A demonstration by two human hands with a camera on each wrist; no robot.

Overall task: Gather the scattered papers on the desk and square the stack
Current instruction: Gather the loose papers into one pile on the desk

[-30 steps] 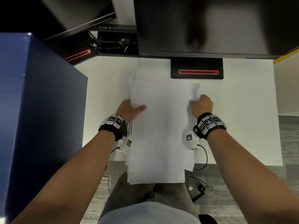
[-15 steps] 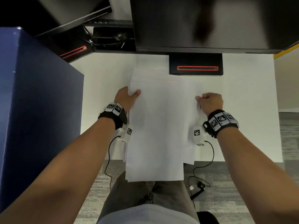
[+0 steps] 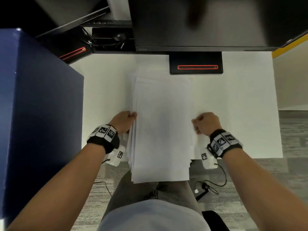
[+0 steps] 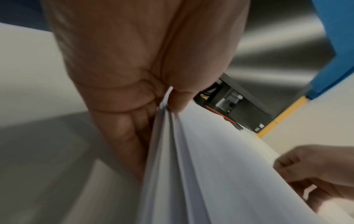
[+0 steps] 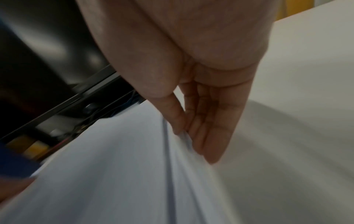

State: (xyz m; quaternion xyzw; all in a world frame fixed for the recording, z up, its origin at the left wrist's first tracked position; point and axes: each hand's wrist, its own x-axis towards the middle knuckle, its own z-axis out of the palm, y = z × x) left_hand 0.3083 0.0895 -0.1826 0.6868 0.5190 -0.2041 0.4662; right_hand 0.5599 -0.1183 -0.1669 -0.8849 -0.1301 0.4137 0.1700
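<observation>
A loose stack of white papers (image 3: 162, 124) lies lengthwise on the white desk (image 3: 241, 105), its near end hanging over the front edge above my lap. My left hand (image 3: 124, 121) grips the stack's left edge, thumb on top and fingers beneath, as the left wrist view shows on the papers (image 4: 191, 166). My right hand (image 3: 205, 121) pinches the right edge of the papers (image 5: 134, 166) between thumb and fingers (image 5: 208, 133). The sheets' edges are slightly staggered, fanned at the left side and the near end.
A dark monitor (image 3: 200, 22) stands at the desk's back, its black base with a red outline (image 3: 196, 65) just beyond the papers. A blue partition (image 3: 38, 105) walls the left side. Cables and a plug (image 3: 206, 187) lie on the grey carpet below.
Both hands have slid back along the stack's sides toward me. The left thumb that lay over the top sheet now sits at the edge, and the sheets look more closely aligned.
</observation>
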